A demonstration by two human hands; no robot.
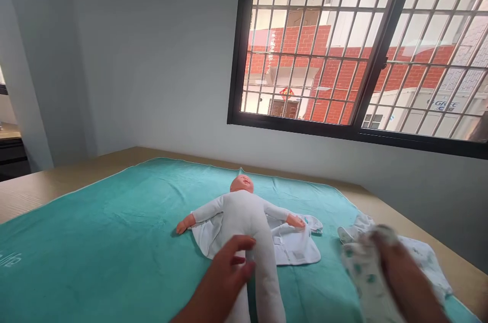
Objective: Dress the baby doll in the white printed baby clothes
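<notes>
A baby doll with a white cloth body lies on its back, arms spread, on a turquoise blanket. Under its torso a white baby top is spread out, showing on both sides. My left hand is over the doll's leg, thumb and fingers curved but apart; I cannot tell whether it touches the leg. Off to the right, my right hand, smeared by motion, grips a white baby garment with green print. More white printed baby clothing lies behind that hand.
The blanket covers most of a light wooden table, whose far edge meets a grey wall. A dark-framed window with metal bars is above the table. Another wooden surface shows at the far left.
</notes>
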